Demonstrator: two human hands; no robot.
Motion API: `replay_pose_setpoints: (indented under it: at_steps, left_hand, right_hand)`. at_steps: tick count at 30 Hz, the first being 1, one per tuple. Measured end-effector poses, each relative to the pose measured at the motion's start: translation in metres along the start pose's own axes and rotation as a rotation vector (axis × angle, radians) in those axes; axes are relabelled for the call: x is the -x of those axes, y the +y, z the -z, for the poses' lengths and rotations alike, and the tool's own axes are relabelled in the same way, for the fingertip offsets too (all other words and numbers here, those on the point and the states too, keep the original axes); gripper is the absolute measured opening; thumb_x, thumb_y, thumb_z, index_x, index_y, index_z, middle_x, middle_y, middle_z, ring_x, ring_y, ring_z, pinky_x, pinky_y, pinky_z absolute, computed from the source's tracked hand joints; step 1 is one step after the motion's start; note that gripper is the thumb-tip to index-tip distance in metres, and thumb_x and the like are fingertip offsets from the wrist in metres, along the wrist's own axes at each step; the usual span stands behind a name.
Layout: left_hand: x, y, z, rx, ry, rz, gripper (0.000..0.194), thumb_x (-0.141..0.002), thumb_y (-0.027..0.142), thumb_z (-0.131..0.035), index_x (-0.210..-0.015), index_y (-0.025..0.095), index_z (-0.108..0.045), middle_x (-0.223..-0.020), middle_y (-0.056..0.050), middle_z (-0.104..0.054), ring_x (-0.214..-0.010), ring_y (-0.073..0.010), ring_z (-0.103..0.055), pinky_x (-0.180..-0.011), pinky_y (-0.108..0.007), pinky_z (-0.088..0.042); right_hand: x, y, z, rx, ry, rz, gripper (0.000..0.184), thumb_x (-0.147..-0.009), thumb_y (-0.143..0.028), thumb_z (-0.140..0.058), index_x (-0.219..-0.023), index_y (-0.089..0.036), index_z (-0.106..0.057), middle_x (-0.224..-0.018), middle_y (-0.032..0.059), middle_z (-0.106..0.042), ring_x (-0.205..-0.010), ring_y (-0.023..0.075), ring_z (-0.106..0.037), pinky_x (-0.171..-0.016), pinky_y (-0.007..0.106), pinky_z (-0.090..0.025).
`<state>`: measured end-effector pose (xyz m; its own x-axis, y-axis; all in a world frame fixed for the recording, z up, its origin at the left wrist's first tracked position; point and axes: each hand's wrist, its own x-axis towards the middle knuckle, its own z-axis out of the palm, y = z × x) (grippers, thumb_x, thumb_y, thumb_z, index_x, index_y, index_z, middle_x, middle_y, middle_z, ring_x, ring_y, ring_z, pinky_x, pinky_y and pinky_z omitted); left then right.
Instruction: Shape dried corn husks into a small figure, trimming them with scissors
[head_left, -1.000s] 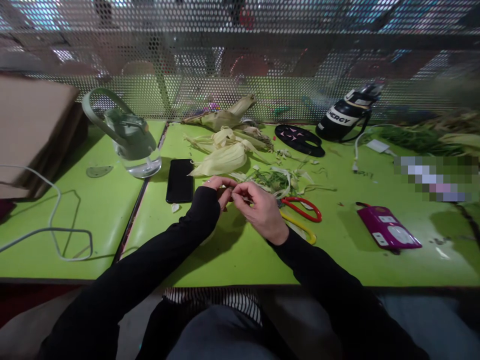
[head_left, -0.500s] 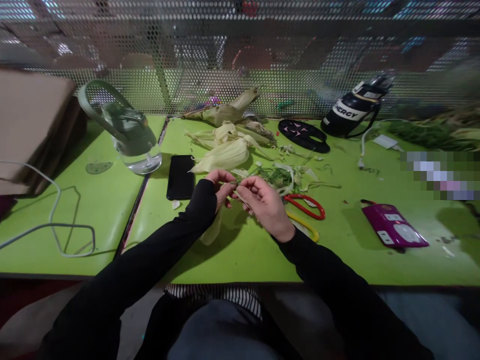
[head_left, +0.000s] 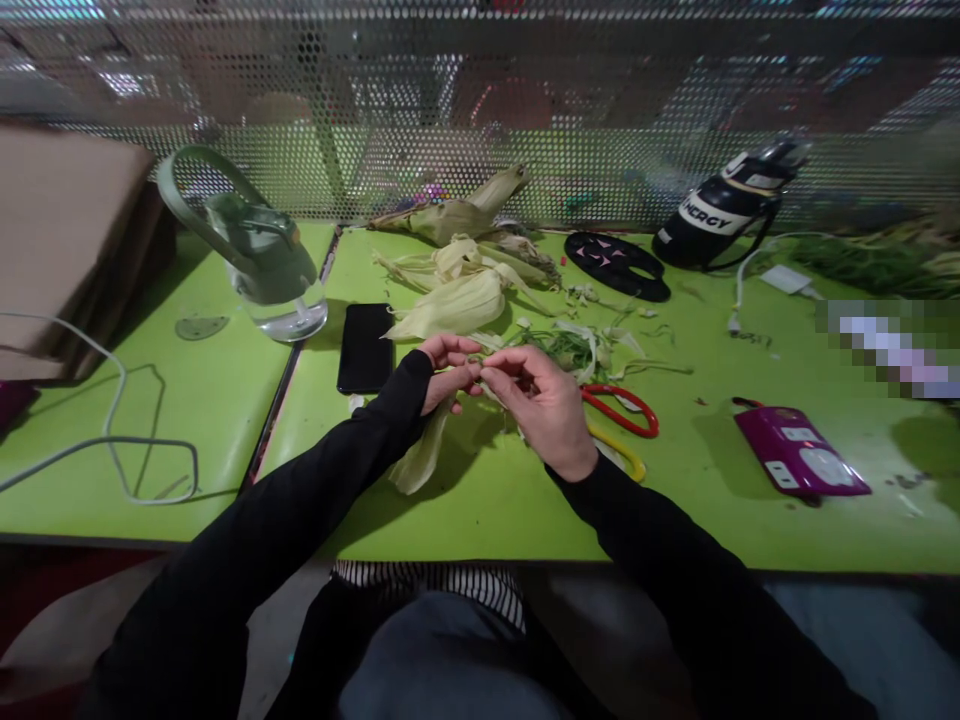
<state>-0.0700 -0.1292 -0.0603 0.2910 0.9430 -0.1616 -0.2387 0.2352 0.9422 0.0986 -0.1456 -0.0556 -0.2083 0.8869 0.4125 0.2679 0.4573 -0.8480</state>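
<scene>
My left hand (head_left: 452, 377) is closed in a pinch on a pale corn husk (head_left: 421, 450), whose broad end hangs below the palm. My right hand (head_left: 541, 400) meets it fingertip to fingertip, thumb and forefinger pinched on the narrow gathered part of the husk; the exact spot is mostly hidden by fingers. Just beyond the hands lie more corn husks (head_left: 457, 308) and a small heap of green and white shreds (head_left: 574, 348). Beside my right wrist are scissors with a red handle loop (head_left: 626, 411) and a yellow one (head_left: 628, 462).
A black phone (head_left: 365, 348) lies left of my hands, near a clear bottle with a green lid (head_left: 281, 270). Toward the back right are a black palette-shaped pad (head_left: 619, 268) and a black bottle (head_left: 712, 218). A purple power adapter (head_left: 802, 450), cables and brown cardboard (head_left: 67, 230) flank the green table (head_left: 480, 525).
The fingertips of both hands have drawn closer together, and more of the hanging husk shows below my left hand. The whole view has shifted slightly.
</scene>
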Motion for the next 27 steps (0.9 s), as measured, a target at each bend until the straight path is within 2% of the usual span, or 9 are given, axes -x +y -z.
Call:
replay_pose_setpoints:
  at_steps: [5, 12, 15, 19, 24, 27]
  left_hand:
    - [-0.0002, 0.0008, 0.0009, -0.014, -0.024, 0.015, 0.037, -0.077, 0.023, -0.083, -0.103, 0.015, -0.058, -0.074, 0.003, -0.067, -0.064, -0.0108, -0.07, -0.043, -0.014, -0.045]
    - [0.0005, 0.0051, 0.0038, 0.058, -0.079, 0.147, 0.03, -0.082, 0.017, -0.078, -0.104, 0.014, -0.06, -0.078, 0.001, -0.07, -0.066, -0.0092, -0.07, -0.045, -0.013, -0.045]
    - [0.0007, 0.0061, 0.004, 0.065, -0.072, 0.136, 0.03, -0.082, 0.016, -0.077, -0.106, 0.014, -0.059, -0.077, 0.001, -0.07, -0.067, -0.0098, -0.07, -0.046, -0.013, -0.045]
    - [0.0018, 0.0055, 0.0019, 0.068, -0.079, 0.074, 0.037, -0.08, 0.015, -0.078, -0.109, 0.015, -0.055, -0.076, 0.002, -0.069, -0.066, -0.0108, -0.07, -0.045, -0.014, -0.046]
    - [0.0027, 0.0049, -0.0009, 0.04, -0.074, 0.049, 0.048, -0.075, 0.02, -0.084, -0.114, 0.017, -0.054, -0.073, 0.005, -0.066, -0.066, -0.0117, -0.07, -0.047, -0.015, -0.048]
    - [0.0025, 0.0061, 0.0001, 0.067, -0.075, 0.095, 0.046, -0.076, 0.017, -0.082, -0.113, 0.017, -0.056, -0.074, 0.004, -0.067, -0.066, -0.0114, -0.07, -0.048, -0.015, -0.047]
  right_hand:
    - [-0.0001, -0.0018, 0.001, 0.066, 0.008, 0.027, 0.009, -0.094, -0.031, -0.064, -0.092, -0.022, -0.066, -0.082, -0.001, -0.073, -0.068, 0.0117, -0.068, -0.063, 0.024, -0.054]
    - [0.003, 0.0003, 0.0001, 0.075, -0.023, 0.047, 0.014, -0.094, -0.036, -0.065, -0.094, -0.022, -0.067, -0.086, 0.0012, -0.076, -0.07, 0.0142, -0.074, -0.064, 0.025, -0.058]
    - [0.0039, -0.0003, -0.0011, 0.016, -0.006, -0.024, 0.023, -0.092, -0.043, -0.068, -0.101, -0.022, -0.066, -0.084, 0.0014, -0.077, -0.072, 0.0163, -0.076, -0.063, 0.026, -0.059]
    - [0.0036, -0.0042, -0.0001, 0.054, -0.002, -0.063, 0.03, -0.09, -0.045, -0.069, -0.108, -0.022, -0.067, -0.076, 0.0002, -0.076, -0.069, 0.0159, -0.075, -0.058, 0.025, -0.056]
    - [0.0028, -0.0065, 0.0019, 0.067, -0.003, -0.056, 0.022, -0.093, -0.042, -0.065, -0.1, -0.022, -0.068, -0.075, 0.0004, -0.075, -0.063, 0.0145, -0.071, -0.054, 0.026, -0.053]
    - [0.0028, -0.0036, 0.0013, 0.149, 0.035, 0.056, 0.013, -0.094, -0.036, -0.065, -0.093, -0.023, -0.069, -0.081, 0.001, -0.076, -0.066, 0.0147, -0.07, -0.06, 0.027, -0.056]
